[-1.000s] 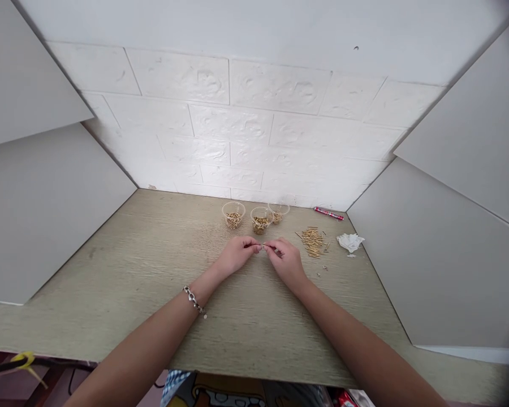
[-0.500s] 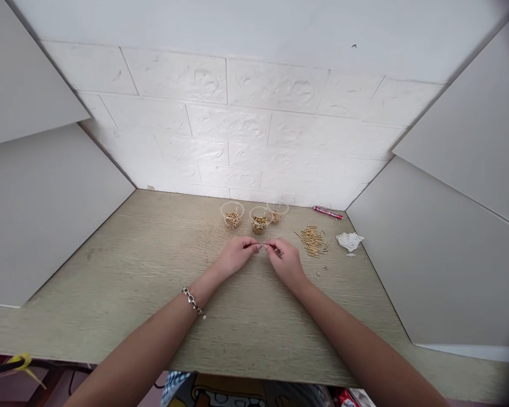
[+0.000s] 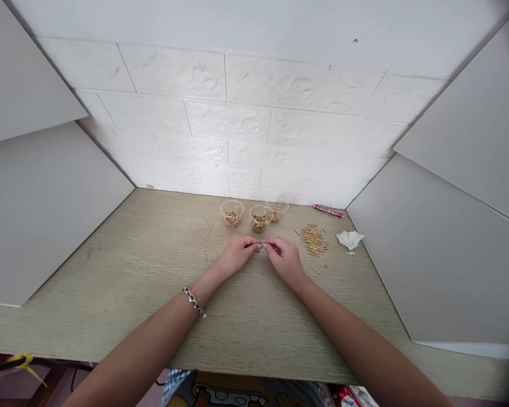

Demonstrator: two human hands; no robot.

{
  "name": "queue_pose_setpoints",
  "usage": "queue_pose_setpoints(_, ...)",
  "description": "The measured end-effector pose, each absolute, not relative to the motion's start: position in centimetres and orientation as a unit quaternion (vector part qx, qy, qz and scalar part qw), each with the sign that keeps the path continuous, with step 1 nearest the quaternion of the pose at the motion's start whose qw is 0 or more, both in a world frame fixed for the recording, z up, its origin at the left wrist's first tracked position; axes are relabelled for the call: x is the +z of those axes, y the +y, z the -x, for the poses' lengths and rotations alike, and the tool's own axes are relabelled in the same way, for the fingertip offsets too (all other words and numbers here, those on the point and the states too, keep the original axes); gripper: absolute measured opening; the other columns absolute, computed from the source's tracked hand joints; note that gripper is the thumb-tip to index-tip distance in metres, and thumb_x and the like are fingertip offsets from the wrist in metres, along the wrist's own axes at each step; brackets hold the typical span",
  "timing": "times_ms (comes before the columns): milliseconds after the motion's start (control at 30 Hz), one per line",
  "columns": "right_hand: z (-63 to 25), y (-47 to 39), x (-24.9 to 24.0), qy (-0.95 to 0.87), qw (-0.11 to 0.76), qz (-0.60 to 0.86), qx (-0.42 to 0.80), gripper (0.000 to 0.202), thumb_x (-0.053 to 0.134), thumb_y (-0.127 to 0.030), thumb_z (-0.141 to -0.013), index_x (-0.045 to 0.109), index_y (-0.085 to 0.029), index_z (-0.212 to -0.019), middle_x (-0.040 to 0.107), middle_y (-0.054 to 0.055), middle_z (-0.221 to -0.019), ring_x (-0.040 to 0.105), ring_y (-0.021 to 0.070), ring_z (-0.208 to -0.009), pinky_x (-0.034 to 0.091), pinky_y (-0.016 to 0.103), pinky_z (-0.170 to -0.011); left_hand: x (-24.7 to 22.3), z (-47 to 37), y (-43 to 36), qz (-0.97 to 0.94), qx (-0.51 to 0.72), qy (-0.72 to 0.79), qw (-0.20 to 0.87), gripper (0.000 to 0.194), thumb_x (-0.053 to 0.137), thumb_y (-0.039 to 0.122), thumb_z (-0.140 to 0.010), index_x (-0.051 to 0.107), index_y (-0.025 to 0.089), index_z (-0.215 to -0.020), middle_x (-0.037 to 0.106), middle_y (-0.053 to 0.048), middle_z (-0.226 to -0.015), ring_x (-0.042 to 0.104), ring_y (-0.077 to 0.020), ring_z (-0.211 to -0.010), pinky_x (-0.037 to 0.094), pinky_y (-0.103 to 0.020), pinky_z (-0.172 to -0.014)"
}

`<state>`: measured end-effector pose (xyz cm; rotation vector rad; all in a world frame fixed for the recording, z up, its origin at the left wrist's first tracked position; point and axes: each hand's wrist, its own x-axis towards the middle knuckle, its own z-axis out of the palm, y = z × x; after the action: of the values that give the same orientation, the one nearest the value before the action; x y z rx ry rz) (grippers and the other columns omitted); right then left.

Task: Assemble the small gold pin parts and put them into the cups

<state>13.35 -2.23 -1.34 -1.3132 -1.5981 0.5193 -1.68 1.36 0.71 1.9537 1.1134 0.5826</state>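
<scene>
Your left hand (image 3: 236,255) and right hand (image 3: 285,259) meet fingertip to fingertip above the middle of the wooden tabletop (image 3: 152,265). Between them you pinch a thin metal pin (image 3: 262,243), lying roughly level; each hand's thumb and forefinger are closed together on one end of it, with the other fingers curled loosely under. The pin is too small to tell more about its shape. A chain bracelet (image 3: 193,301) sits on your left wrist.

Just beyond your hands stand three clear plastic cups in a row: the left cup (image 3: 232,213), the middle cup (image 3: 260,219) and the right cup (image 3: 277,210), each holding small gold-coloured parts. To the right of the cups, near your right hand, a loose pile of gold pins (image 3: 312,240) lies on the tabletop. Farther right is a crumpled white tissue (image 3: 350,240), and behind it, against the white brick-pattern wall (image 3: 246,130), a red pen (image 3: 328,212). Grey panels (image 3: 46,209) flank the tabletop on both sides.
</scene>
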Motion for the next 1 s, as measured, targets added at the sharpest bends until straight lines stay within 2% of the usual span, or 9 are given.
queue_pose_setpoints(200, -13.4, -2.17, -1.43, -0.678, 0.445, 0.54, 0.224, 0.015, 0.042, -0.024, -0.076, 0.055, -0.018, -0.077, 0.057, 0.001, -0.069, 0.048, 0.0123, -0.061, 0.038, 0.023, -0.058, 0.96, 1.51, 1.13, -0.778, 0.238, 0.426, 0.395, 0.033, 0.039, 0.04, -0.077, 0.06, 0.015, -0.069, 0.056, 0.002, -0.065, 0.047, -0.0107, -0.061, 0.034, -0.021, -0.059)
queue_pose_setpoints(367, -13.35, -2.21, -1.3, -0.674, 0.443, 0.546, 0.227, 0.014, 0.04, -0.024, -0.077, 0.052, -0.018, -0.076, 0.053, 0.0, -0.065, 0.046, 0.0121, -0.06, 0.036, 0.023, -0.057, 1.13, 1.47, 1.02, -0.779, 0.235, 0.429, 0.392, 0.035, 0.039, 0.043, -0.077, 0.061, 0.017, -0.078, 0.056, 0.002, -0.066, 0.046, -0.0112, -0.063, 0.034, -0.02, -0.056)
queue_pose_setpoints(600, -13.28, -2.27, -1.23, -0.651, 0.453, 0.549, 0.263, 0.013, 0.041, -0.028, -0.077, 0.05, -0.018, -0.075, 0.051, -0.001, -0.062, 0.045, 0.0109, -0.055, 0.036, 0.022, -0.053, 1.36, 1.42, 0.85, -0.782, 0.241, 0.425, 0.387, 0.032, 0.037, 0.037, -0.078, 0.06, 0.016, -0.077, 0.059, 0.0, -0.071, 0.048, -0.0117, -0.065, 0.036, -0.021, -0.058)
queue_pose_setpoints(833, -13.41, -2.32, -1.03, -0.645, 0.444, 0.565, 0.26, 0.031, 0.033, -0.034, -0.082, 0.039, -0.018, -0.057, 0.043, -0.003, -0.05, 0.041, 0.0106, -0.051, 0.033, 0.022, -0.051, 1.24, 1.3, 0.8, -0.765, 0.255, 0.448, 0.386, 0.026, 0.04, 0.033, -0.075, 0.058, 0.015, -0.075, 0.058, 0.0, -0.069, 0.049, -0.0118, -0.064, 0.037, -0.022, -0.059)
queue_pose_setpoints(1000, -13.53, -2.1, -1.15, -0.66, 0.434, 0.55, 0.272, 0.019, 0.037, -0.031, -0.08, 0.047, -0.019, -0.07, 0.046, -0.003, -0.055, 0.044, 0.0109, -0.053, 0.036, 0.022, -0.052, 1.26, 1.41, 0.95, -0.764, 0.257, 0.448, 0.388, 0.026, 0.04, 0.033, -0.076, 0.059, 0.015, -0.077, 0.059, -0.001, -0.072, 0.049, -0.0122, -0.065, 0.038, -0.022, -0.06)
